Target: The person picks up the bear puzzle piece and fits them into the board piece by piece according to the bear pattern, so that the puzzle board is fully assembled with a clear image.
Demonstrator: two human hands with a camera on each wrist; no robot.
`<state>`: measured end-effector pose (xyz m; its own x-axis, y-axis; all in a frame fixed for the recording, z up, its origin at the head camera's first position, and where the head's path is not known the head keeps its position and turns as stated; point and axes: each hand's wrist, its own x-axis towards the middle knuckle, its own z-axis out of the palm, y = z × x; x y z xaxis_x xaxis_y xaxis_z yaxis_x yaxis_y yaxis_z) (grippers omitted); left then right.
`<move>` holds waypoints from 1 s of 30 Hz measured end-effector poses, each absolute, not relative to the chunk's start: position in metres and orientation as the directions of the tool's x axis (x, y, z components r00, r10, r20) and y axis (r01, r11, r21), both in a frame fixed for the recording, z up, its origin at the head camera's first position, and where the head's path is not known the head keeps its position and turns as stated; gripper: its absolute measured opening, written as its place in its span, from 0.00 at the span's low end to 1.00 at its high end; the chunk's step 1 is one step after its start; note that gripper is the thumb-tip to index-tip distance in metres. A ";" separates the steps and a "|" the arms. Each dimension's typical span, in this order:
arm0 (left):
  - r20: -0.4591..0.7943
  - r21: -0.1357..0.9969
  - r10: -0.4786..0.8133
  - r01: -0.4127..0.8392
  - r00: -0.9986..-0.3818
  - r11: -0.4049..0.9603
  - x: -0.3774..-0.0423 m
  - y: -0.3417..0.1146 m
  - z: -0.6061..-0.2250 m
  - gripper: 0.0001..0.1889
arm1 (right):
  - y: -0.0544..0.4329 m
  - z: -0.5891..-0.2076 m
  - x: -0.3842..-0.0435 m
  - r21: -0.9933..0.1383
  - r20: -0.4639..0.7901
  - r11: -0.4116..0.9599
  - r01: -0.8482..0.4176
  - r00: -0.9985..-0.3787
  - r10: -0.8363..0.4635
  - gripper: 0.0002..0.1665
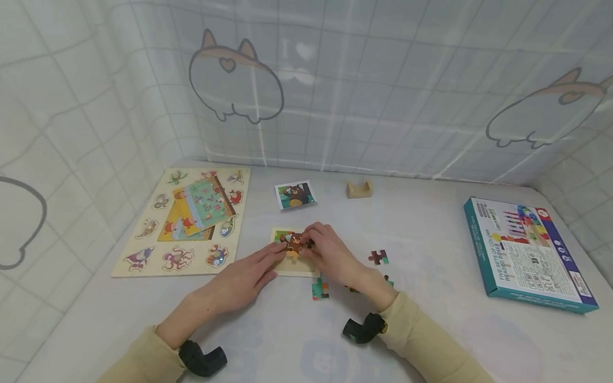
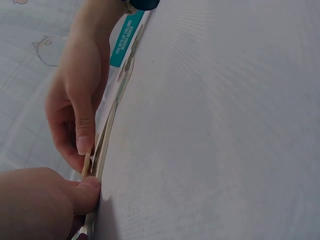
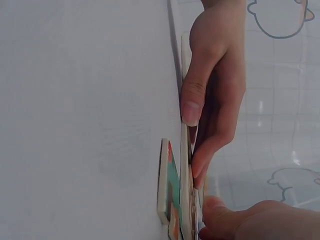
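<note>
On the white table (image 1: 424, 336), grid-print sheeting (image 1: 368, 102) behind and at both sides: puzzle board (image 1: 294, 268) near centre, left hand (image 1: 242, 276) resting on it, fingers extended. Right hand (image 1: 331, 253) pinches a puzzle piece (image 2: 86, 165) at the board. Teal box (image 1: 532, 255) sits right.

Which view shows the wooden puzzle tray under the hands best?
The head view: it looks down on the puzzle tray, showing its face and bear picture, though partly covered. The left and right wrist views show mainly its thin edge.
</note>
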<state>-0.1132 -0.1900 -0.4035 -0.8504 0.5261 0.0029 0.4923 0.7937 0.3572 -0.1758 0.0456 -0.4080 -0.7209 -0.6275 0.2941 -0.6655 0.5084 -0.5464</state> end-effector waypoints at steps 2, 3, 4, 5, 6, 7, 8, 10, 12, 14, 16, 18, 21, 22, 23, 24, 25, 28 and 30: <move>-0.001 0.359 0.525 0.490 -0.851 0.795 -0.113 -0.190 -0.403 0.26 | 0.045 -0.409 -0.176 -0.542 0.296 0.513 -0.666 -0.722 -0.625 0.09; -0.003 0.360 0.524 0.488 -0.852 0.795 -0.113 -0.190 -0.403 0.26 | 0.045 -0.410 -0.176 -0.539 0.295 0.516 -0.665 -0.724 -0.624 0.09; -0.007 0.362 0.522 0.484 -0.853 0.797 -0.113 -0.190 -0.403 0.26 | 0.045 -0.411 -0.176 -0.538 0.293 0.521 -0.663 -0.726 -0.622 0.09; -0.009 0.361 0.522 0.484 -0.853 0.797 -0.113 -0.189 -0.403 0.26 | 0.045 -0.411 -0.175 -0.539 0.290 0.523 -0.660 -0.728 -0.621 0.10; -0.011 0.361 0.521 0.483 -0.853 0.798 -0.113 -0.189 -0.403 0.26 | 0.045 -0.411 -0.175 -0.538 0.289 0.525 -0.659 -0.730 -0.620 0.10; -0.012 0.360 0.521 0.482 -0.854 0.799 -0.113 -0.189 -0.402 0.26 | 0.044 -0.411 -0.174 -0.539 0.285 0.528 -0.656 -0.732 -0.619 0.10; -0.015 0.360 0.520 0.481 -0.854 0.800 -0.113 -0.189 -0.402 0.26 | 0.044 -0.411 -0.174 -0.540 0.282 0.530 -0.654 -0.734 -0.617 0.10; -0.018 0.361 0.518 0.478 -0.855 0.801 -0.113 -0.189 -0.402 0.26 | 0.044 -0.412 -0.174 -0.536 0.282 0.537 -0.652 -0.737 -0.614 0.09; -0.018 0.362 0.519 0.478 -0.855 0.800 -0.113 -0.189 -0.402 0.26 | 0.043 -0.413 -0.175 -0.535 0.281 0.540 -0.649 -0.740 -0.611 0.09; -0.015 0.363 0.519 0.479 -0.854 0.799 -0.113 -0.189 -0.402 0.26 | 0.043 -0.414 -0.175 -0.540 0.276 0.544 -0.643 -0.745 -0.607 0.09; -0.010 0.362 0.521 0.482 -0.854 0.798 -0.113 -0.189 -0.402 0.25 | 0.043 -0.415 -0.175 -0.544 0.274 0.544 -0.639 -0.748 -0.605 0.09; -0.006 0.361 0.520 0.483 -0.854 0.798 -0.113 -0.189 -0.403 0.25 | 0.043 -0.415 -0.175 -0.549 0.271 0.543 -0.636 -0.750 -0.604 0.09; -0.009 0.362 0.516 0.478 -0.856 0.800 -0.113 -0.188 -0.403 0.24 | 0.043 -0.416 -0.175 -0.542 0.284 0.541 -0.644 -0.745 -0.603 0.08; -0.011 0.363 0.514 0.475 -0.858 0.802 -0.113 -0.188 -0.403 0.25 | 0.043 -0.416 -0.175 -0.539 0.289 0.539 -0.647 -0.744 -0.603 0.08; -0.014 0.365 0.510 0.471 -0.860 0.803 -0.113 -0.188 -0.403 0.25 | 0.043 -0.416 -0.175 -0.535 0.294 0.539 -0.650 -0.742 -0.603 0.08; -0.015 0.366 0.508 0.468 -0.861 0.804 -0.113 -0.188 -0.403 0.25 | 0.043 -0.416 -0.175 -0.532 0.300 0.539 -0.654 -0.740 -0.602 0.08; -0.015 0.367 0.508 0.468 -0.861 0.804 -0.113 -0.188 -0.403 0.25 | 0.043 -0.416 -0.175 -0.531 0.304 0.537 -0.656 -0.739 -0.601 0.08; 0.008 0.353 0.526 0.495 -0.850 0.794 -0.113 -0.188 -0.403 0.25 | 0.043 -0.416 -0.175 -0.535 0.303 0.536 -0.653 -0.741 -0.600 0.08; 0.031 0.338 0.545 0.522 -0.838 0.783 -0.113 -0.188 -0.403 0.25 | 0.043 -0.416 -0.175 -0.539 0.299 0.537 -0.648 -0.744 -0.598 0.08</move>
<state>-0.1127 -0.1885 -0.4035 -0.8379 0.5449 0.0314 0.5219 0.7831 0.3381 -0.1749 0.0429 -0.4159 -0.7439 -0.5976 0.2990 -0.6484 0.5373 -0.5394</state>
